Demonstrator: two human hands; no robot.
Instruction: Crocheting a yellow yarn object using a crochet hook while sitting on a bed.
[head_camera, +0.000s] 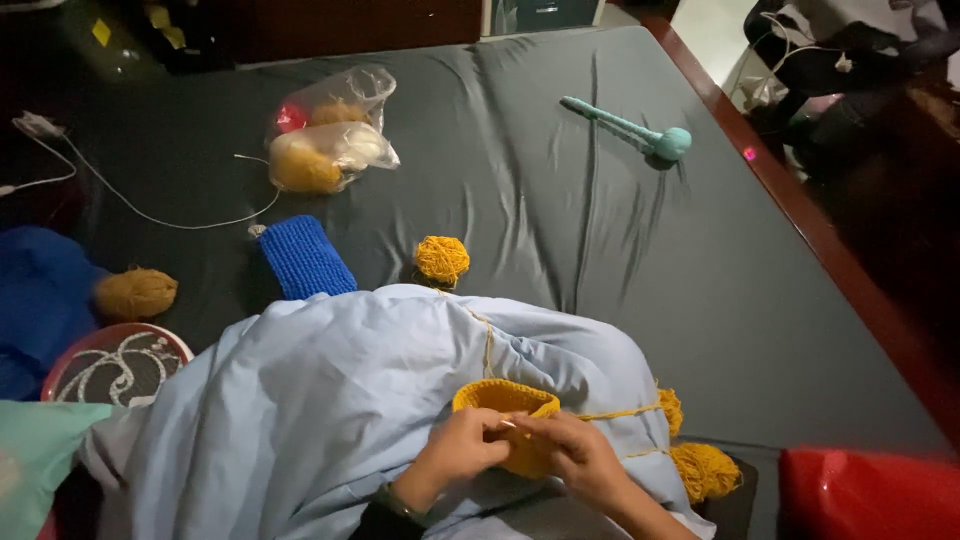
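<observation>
Over pale blue cloth (330, 400) on bed (600, 230) — your left hand (462, 447) and right hand (578, 455) together, both pinching yellow crochet piece (500, 398); yellow yarn ball (441, 259) beyond, apart.

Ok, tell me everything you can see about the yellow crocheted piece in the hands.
The yellow crocheted piece looks like a small open-topped tube or cup of mustard-yellow yarn with a ribbed, stitched rim. It sits upright on the light blue cloth over the person's lap. The left hand and the right hand grip its near edge, hiding its lower part. A yellow strand runs from it to the right, towards the loose yarn bundles, and another runs up towards the yarn ball.
</observation>
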